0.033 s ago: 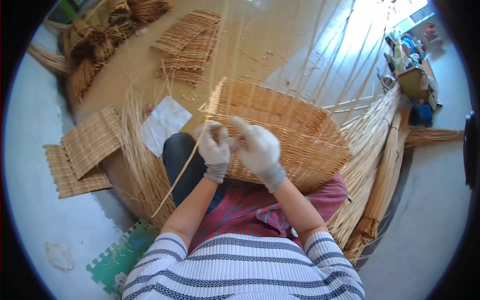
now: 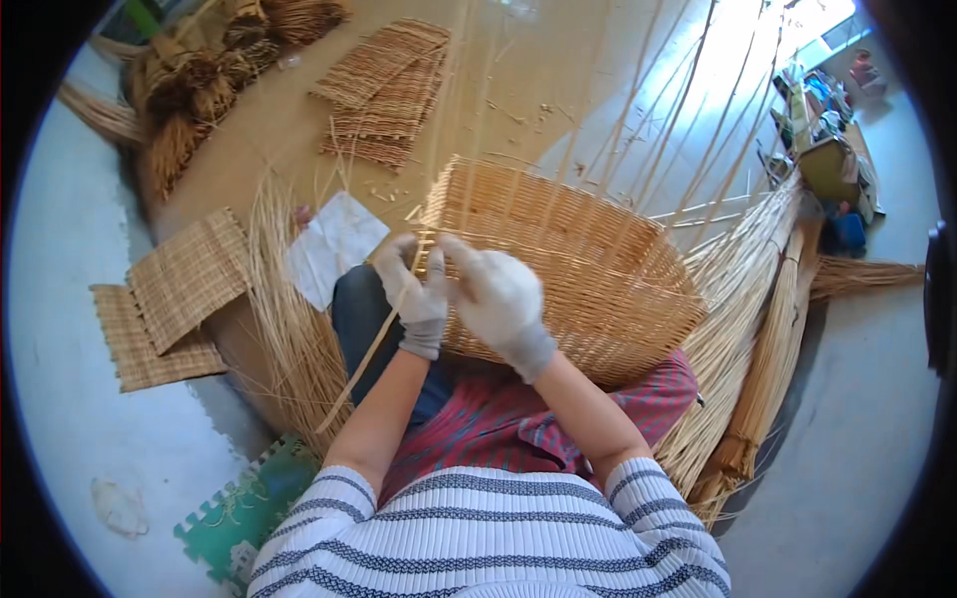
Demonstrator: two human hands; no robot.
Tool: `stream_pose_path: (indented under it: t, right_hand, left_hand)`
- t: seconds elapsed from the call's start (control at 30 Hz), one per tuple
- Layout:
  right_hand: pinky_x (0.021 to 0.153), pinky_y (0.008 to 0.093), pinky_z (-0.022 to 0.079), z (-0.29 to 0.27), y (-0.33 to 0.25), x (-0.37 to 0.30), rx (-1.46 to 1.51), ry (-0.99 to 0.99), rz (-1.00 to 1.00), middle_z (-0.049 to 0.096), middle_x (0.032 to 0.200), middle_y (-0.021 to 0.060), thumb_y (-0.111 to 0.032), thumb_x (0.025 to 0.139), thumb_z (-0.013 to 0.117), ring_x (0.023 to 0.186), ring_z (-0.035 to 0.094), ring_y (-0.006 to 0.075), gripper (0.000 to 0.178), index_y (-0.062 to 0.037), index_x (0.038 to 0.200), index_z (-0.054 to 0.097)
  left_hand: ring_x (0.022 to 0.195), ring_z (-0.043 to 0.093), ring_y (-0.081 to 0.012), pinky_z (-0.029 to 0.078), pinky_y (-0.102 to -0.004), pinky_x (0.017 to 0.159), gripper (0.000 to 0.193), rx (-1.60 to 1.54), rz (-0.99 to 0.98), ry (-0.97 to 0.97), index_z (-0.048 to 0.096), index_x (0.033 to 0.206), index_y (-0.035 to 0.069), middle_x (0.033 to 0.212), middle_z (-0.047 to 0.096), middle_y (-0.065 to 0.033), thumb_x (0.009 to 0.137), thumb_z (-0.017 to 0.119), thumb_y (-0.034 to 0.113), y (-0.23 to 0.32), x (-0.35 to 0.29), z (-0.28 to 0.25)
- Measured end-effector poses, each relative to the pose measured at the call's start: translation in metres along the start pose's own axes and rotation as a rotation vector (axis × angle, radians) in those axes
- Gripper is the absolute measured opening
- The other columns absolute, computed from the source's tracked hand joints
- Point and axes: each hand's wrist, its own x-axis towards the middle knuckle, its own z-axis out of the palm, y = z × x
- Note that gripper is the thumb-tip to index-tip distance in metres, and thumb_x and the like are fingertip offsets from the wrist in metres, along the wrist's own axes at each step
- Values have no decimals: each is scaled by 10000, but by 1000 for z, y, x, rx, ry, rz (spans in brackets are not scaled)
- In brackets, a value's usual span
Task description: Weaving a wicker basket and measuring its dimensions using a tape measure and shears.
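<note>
A half-woven wicker basket (image 2: 588, 309) lies tilted across my lap, its long unwoven stakes standing up and away from me. At its left corner, my gloved left hand (image 2: 419, 304) pinches near the rim. A pale weaving strand (image 2: 364, 367) passes through that hand and trails down over my left knee. My right hand (image 2: 503, 304), also in a white glove, is closed, with its fingertips at the same corner, close to the left thumb. Whatever lies between the right fingers is hidden.
Woven mats (image 2: 389, 95) lie ahead on the floor, with more mats (image 2: 189, 284) at left. Loose strands (image 2: 284, 299) and a white cloth (image 2: 337, 249) sit beside my left knee. Long reed bundles (image 2: 763, 329) flank my right. Dark bundles (image 2: 199, 90) stand far left.
My right hand has shifted slightly left, toward the basket's corner. The left hand's fingers have spread a little and moved up along the rim.
</note>
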Motion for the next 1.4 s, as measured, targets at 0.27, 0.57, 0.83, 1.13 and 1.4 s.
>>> stream_pose_path:
  t: [0.27, 0.57, 0.83, 1.13, 1.4]
  right_hand:
    - [640, 481, 519, 120, -55, 39, 46, -263, -78, 624, 746, 110, -288, 914, 643, 715, 663, 346, 171, -118, 924, 637]
    - [623, 255, 486, 25, 40, -26, 760, 60, 1005, 710, 804, 34, -136, 988, 663, 685, 593, 88, 166, 13, 1007, 733]
    - [742, 322, 543, 49, 72, 43, 246, 345, 166, 727, 963, 95, -148, 898, 744, 827, 694, 193, 347, -62, 1230, 687]
    - [504, 208, 405, 16, 139, -51, 559, 353, 482, 691, 953, 43, -162, 1051, 551, 547, 455, 42, 271, -51, 1295, 593]
    - [869, 468, 563, 12, 31, -7, -58, -207, 378, 680, 1207, 238, -208, 993, 585, 1029, 702, 387, 470, -162, 1455, 512]
  left_hand:
    - [1096, 636, -236, 515, -335, 954, 539, -198, -60, -386, 600, 1315, 20, 1189, 669, -116, 822, 811, 74, -34, 66, -33]
    - [1224, 590, -217, 463, -349, 1037, 280, -290, 103, -719, 726, 1102, 99, 1295, 653, -83, 838, 817, 108, -46, 104, -35]
    - [883, 593, -71, 518, -233, 816, 127, -580, -257, -631, 661, 1048, 16, 1044, 676, -35, 956, 711, 88, -36, 86, -13]
    - [882, 611, -184, 477, -345, 798, 292, 116, 465, -639, 744, 1013, 203, 957, 692, 18, 825, 688, -12, -13, 97, -23]
    - [798, 653, -262, 513, -368, 780, 172, 92, 368, -338, 757, 1000, 178, 875, 725, -54, 856, 739, 87, -6, 78, -25]
